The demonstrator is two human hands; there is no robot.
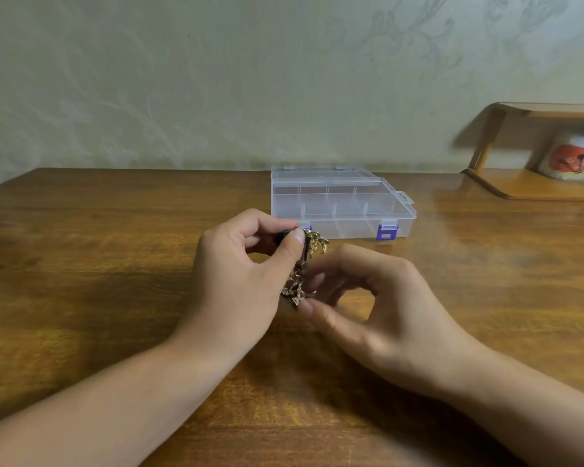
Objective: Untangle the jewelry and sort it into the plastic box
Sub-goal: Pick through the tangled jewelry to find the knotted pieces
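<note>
The left hand (240,264) pinches the tangled gold metal chain jewelry (305,264) aloft so strands hang free; the right hand (368,298), fingers curled, picks at them before the closed clear plastic box (341,203).

Tangled jewelry (304,264) between two hands

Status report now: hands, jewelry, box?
Left hand pinches top of jewelry tangle. Right hand picks at its lower chains. Box behind, shut, latched. Nothing in the way.
</note>
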